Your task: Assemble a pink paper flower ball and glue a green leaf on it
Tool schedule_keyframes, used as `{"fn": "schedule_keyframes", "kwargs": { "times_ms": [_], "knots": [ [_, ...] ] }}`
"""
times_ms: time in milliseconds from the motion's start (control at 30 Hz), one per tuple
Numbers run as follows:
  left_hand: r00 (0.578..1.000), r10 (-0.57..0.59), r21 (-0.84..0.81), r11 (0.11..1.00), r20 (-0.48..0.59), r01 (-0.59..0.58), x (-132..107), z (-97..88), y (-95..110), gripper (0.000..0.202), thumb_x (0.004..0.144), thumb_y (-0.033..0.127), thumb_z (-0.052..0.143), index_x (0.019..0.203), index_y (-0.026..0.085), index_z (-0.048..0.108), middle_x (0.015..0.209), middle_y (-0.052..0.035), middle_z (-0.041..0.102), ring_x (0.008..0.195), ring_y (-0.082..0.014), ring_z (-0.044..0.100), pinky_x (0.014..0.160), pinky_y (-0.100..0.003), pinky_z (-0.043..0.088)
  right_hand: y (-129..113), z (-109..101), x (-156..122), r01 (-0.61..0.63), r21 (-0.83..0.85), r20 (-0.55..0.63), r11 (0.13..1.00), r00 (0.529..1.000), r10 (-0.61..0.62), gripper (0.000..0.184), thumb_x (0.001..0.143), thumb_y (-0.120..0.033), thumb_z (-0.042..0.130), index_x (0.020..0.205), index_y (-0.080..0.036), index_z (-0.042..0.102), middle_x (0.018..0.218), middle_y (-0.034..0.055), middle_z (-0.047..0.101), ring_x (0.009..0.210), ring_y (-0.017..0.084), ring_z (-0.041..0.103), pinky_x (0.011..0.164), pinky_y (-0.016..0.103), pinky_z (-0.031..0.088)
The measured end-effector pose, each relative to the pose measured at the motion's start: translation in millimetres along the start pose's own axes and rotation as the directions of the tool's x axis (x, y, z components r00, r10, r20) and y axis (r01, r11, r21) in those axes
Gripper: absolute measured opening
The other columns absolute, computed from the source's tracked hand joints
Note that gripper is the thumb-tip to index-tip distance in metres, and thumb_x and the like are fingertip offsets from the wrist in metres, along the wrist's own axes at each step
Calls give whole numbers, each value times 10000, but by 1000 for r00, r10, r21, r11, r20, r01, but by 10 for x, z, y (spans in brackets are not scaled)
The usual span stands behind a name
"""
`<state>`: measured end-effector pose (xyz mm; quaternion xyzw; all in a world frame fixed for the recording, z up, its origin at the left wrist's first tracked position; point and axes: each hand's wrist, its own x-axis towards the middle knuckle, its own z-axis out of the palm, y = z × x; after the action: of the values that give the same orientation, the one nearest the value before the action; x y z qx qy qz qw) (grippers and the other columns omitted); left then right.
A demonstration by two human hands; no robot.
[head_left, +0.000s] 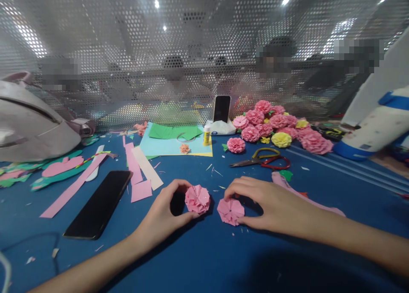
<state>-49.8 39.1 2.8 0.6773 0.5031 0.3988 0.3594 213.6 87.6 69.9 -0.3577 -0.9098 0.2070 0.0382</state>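
Observation:
My left hand (171, 208) curls around a round pink folded paper flower (197, 199), thumb and fingers at its left side. A flatter pink paper flower piece (230, 211) with a small hole at its centre is gripped by my right hand (252, 201), fingers at its top and thumb at its lower right. The two pieces are a short gap apart, just over the blue table (204, 263) or on it. Beyond them lie scissors (260, 159) with one yellow and one red handle loop, and a finished pink paper flower (236, 145).
Several pink and yellow paper flowers (265, 122) are heaped at the back right, near a white and blue bottle (377, 122). A glue stick (207, 135) stands on coloured sheets (159, 146). At left are a phone (99, 203), pink paper strips (76, 184) and a white bag (35, 118).

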Motion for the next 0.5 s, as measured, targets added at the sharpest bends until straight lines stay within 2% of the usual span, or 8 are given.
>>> {"fn": "schedule_keyframes", "kwargs": {
  "times_ms": [233,367,500],
  "knots": [
    [1000,12,-2,1000,3,-12,-10,-3,-12,375,784,195,750,1104,242,561,1149,-14,638,1092,-208,590,995,-380,428,11,-21,0,23,36,-29,999,999,-22,332,784,-182,620,1094,-299,635,1082,-32,640,991,187,597,852,337,436],
    [1000,-3,3,1000,9,3,-7,-5,-14,374,783,201,755,1100,242,562,1147,-14,639,1094,-210,590,997,-380,427,-24,-188,41,78,87,-106,993,992,-69,290,784,-226,663,1069,-277,645,1063,-30,656,830,149,592,731,284,455],
    [1000,-5,11,1000,7,5,-8,-3,-10,364,786,226,759,1097,239,569,1144,-20,644,1093,-218,593,999,-380,428,-91,-318,201,167,166,-190,972,972,-135,274,782,-251,696,1055,-242,668,1062,-16,674,800,131,588,704,254,466]
  ]
}}
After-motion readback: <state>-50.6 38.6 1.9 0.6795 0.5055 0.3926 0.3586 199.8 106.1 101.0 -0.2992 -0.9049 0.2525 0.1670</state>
